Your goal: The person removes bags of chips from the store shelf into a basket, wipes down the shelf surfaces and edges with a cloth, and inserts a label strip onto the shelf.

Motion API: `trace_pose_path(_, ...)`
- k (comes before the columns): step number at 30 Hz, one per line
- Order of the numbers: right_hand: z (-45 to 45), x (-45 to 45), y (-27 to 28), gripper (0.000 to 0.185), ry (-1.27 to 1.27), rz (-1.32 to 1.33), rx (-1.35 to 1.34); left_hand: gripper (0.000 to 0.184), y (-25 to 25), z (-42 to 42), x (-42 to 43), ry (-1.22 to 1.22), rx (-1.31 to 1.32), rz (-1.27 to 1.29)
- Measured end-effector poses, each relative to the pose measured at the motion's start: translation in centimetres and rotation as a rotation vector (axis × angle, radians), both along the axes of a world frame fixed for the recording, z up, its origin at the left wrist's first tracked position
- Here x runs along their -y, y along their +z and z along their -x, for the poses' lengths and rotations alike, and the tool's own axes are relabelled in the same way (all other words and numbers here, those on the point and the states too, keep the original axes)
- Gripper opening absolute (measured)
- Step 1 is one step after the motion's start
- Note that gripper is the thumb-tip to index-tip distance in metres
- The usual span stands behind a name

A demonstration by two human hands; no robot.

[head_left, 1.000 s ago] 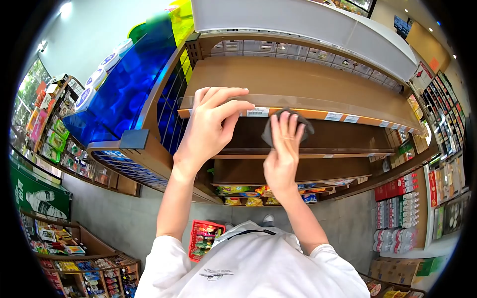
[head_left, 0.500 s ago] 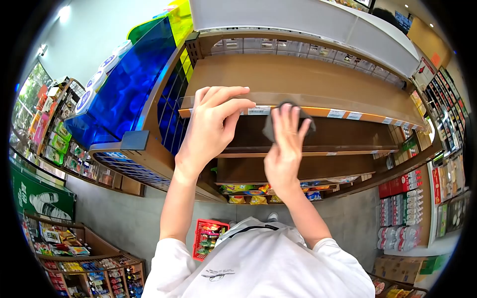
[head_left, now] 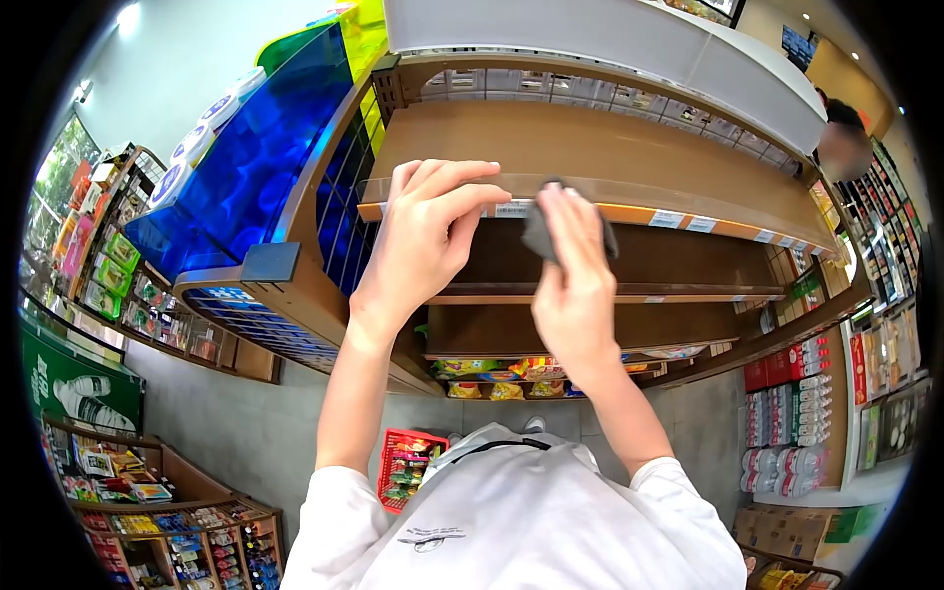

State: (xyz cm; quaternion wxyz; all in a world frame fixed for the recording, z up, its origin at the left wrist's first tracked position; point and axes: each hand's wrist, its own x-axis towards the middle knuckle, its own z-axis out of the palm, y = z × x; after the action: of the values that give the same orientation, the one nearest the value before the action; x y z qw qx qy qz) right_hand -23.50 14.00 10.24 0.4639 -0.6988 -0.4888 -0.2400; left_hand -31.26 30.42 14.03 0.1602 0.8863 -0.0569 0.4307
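A brown shelf (head_left: 610, 147) spans the view ahead of me, with a clear plastic guard (head_left: 644, 197) along its front edge. My left hand (head_left: 425, 231) is at the left part of this guard, its fingers bent over the strip and closed on it. The thumb is partly hidden. Right of it, my right hand (head_left: 578, 285) presses a dark grey cloth (head_left: 543, 236) against the guard and the orange label rail (head_left: 629, 213). My right fingers lie over the cloth and cover part of it. White price labels (head_left: 667, 218) sit along the rail.
Lower shelves (head_left: 610, 258) run below, with snack bags (head_left: 506, 390) at the bottom. A blue translucent bin (head_left: 256, 157) stands left. A red basket (head_left: 390, 472) with packets is on the floor. Bottled drinks (head_left: 787, 413) stack at right. A person's head (head_left: 844, 143) shows beyond the shelf.
My right hand and the cloth have shifted slightly along the guard, with the hand tilting more. My left hand stays nearly in place. A person's head now shows at the right.
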Motion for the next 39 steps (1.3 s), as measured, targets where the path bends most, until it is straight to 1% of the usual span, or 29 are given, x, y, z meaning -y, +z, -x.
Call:
trace_pose_path(2,-1.0,1.4,0.0,0.062,-0.119,-0.032,-0.034,0.02,0.0,0.1,0.0,-0.004,-0.002,0.005)
trace_pose_path(6,-0.6,1.2,0.3,0.056,-0.192,0.001,-0.024,0.021,-0.1,0.2,0.1,0.003,-0.004,0.003)
trace_pose_path(8,0.0,0.2,-0.2,0.058,-0.113,-0.004,-0.004,0.02,-0.1,0.0,0.1,0.016,0.01,-0.002)
trace_pose_path(10,0.3,-0.7,-0.8,0.061,-0.078,-0.032,-0.038,0.02,-0.1,0.0,0.1,0.007,0.009,-0.005)
trace_pose_path(14,0.0,-1.2,-3.5,0.064,-0.134,-0.206,-0.056,0.023,0.0,0.2,0.0,-0.008,-0.01,0.021)
trace_pose_path(15,0.0,-1.3,-4.3,0.066,-0.138,-0.186,-0.066,0.023,-0.1,0.2,0.0,-0.001,-0.008,0.022)
trace_pose_path(16,0.0,-1.8,-4.9,0.066,-0.131,-0.185,-0.064,0.024,-0.2,0.2,-0.2,0.013,-0.037,0.001)
trace_pose_path(18,0.3,-3.0,-5.6,0.061,-0.15,-0.306,-0.075,0.026,-0.4,0.5,0.0,0.029,-0.079,-0.018)
trace_pose_path(20,0.2,-3.7,-6.1,0.063,-0.146,-0.327,-0.079,0.03,-0.1,0.9,0.6,0.18,0.018,-0.14)
trace_pose_path(22,0.2,-4.2,-6.6,0.064,-0.151,-0.342,-0.039,0.031,-0.1,1.9,0.6,0.202,0.01,-0.12)
trace_pose_path(23,0.3,-4.4,-6.9,0.064,-0.156,-0.347,-0.044,0.03,-0.3,2.5,0.6,0.273,0.015,-0.099)
trace_pose_path(24,0.6,-4.6,-7.2,0.065,-0.134,-0.316,-0.031,0.029,-0.4,2.8,0.6,0.344,0.018,-0.075)
trace_pose_path(26,1.1,-5.0,-7.8,0.066,-0.081,-0.273,-0.013,0.027,-0.5,3.2,0.4,0.35,0.012,-0.064)
trace_pose_path(28,1.6,-5.8,-7.9,0.066,-0.07,-0.292,-0.031,0.025,-0.8,3.5,0.3,0.37,0.011,-0.038)
trace_pose_path(31,2.1,-6.3,-7.6,0.07,-0.095,-0.272,-0.036,0.026,-1.0,3.7,-0.1,0.326,0.034,-0.025)
trace_pose_path(36,3.1,-7.2,-7.2,0.069,-0.089,-0.216,0.007,0.029,-1.1,3.6,-0.3,0.292,0.048,-0.02)
trace_pose_path(39,4.2,-8.0,-6.5,0.074,-0.023,-0.132,0.041,0.03,-1.0,3.7,-0.2,0.279,0.041,-0.02)
